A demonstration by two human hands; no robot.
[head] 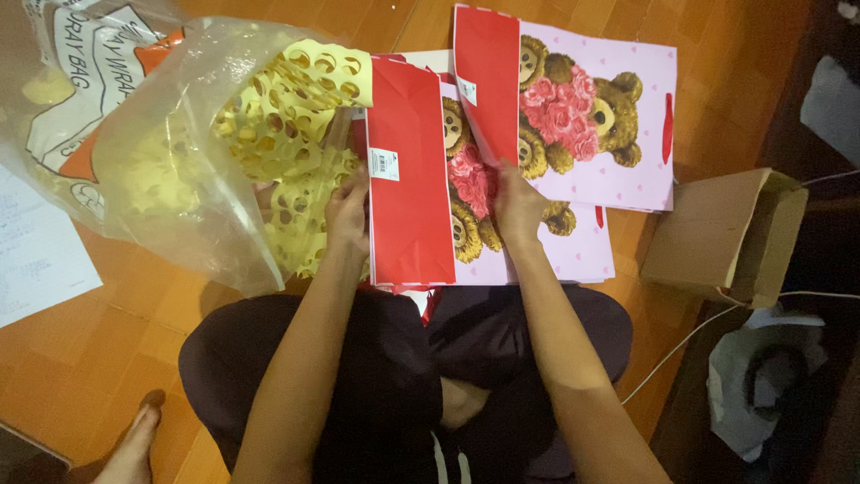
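A flat pink gift bag [466, 224] with red side panels and a teddy-bear picture lies in front of my crossed legs. My left hand [348, 213] grips its left red edge. My right hand [517, 208] presses on the bear picture near the middle fold. A second bag of the same kind [618, 134] lies behind it, partly overlapped. Yellow foam netting [291, 108] full of round holes spills from a clear plastic bag [170, 170] just left of my left hand.
An open brown cardboard box [730, 235] lies on its side at the right on the orange wooden floor [116, 358]. A white cable [681, 345] runs past it. White paper [36, 260] lies at the far left. My bare foot [134, 448] shows at bottom left.
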